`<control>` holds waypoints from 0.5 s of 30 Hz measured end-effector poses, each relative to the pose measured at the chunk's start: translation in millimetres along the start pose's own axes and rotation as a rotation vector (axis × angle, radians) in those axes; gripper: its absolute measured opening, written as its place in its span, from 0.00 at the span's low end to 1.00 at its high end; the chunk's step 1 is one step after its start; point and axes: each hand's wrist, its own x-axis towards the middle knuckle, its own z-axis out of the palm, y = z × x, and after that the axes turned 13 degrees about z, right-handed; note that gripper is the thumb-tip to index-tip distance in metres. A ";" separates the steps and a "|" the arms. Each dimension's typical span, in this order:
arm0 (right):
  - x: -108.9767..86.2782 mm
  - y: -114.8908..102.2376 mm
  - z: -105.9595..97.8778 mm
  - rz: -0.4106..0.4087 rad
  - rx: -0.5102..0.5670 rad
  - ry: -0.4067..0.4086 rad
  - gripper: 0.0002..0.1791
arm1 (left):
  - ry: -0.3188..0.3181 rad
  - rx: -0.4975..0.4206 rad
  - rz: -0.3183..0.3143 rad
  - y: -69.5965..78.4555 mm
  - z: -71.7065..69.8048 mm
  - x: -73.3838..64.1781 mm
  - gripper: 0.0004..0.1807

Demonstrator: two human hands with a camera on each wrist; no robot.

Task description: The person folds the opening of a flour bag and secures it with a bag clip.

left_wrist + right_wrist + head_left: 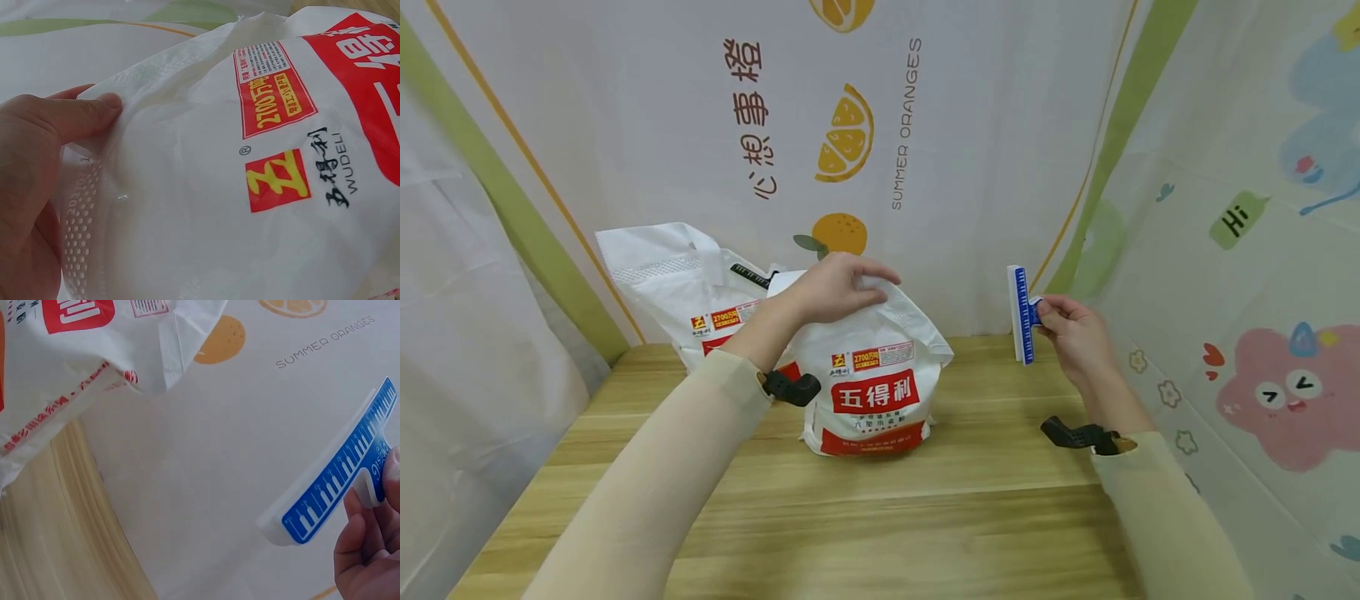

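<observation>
A white flour bag [880, 333] with red labels stands upright on the wooden table. My left hand [838, 287] holds its top edge, the thumb on the near face and the other fingers behind, largely hidden by the plastic in the left wrist view. Off to the bag's right, my right hand [1078, 333] pinches a long bag clip [1022, 317] by its handle. The clip is white with a blue face in a piano-key pattern, held close in front of the back curtain; the right wrist view shows the blue face [340, 475] and the fingers at the handle.
A second white flour bag [662, 279] stands behind and left of the first, partly hidden, with a black clip [750, 275] across its upper part. The wooden table [925, 533] is bounded by a printed curtain [970, 167] behind and a printed cloth [1240, 283] at right.
</observation>
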 end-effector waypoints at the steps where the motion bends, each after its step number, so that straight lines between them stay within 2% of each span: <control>1: 0.9 -0.8 3.4 0.003 0.007 -0.005 0.16 | -0.001 -0.002 0.001 -0.1 0.0 -0.1 0.17; 8: 9.0 -3.2 27.5 -0.009 -0.050 -0.013 0.11 | 0.004 -0.004 0.017 0.0 -1.1 1.4 0.17; 15: 13.8 -0.7 55.4 -0.053 -0.132 0.000 0.09 | 0.003 -0.015 -0.001 0.2 -1.7 -1.3 0.17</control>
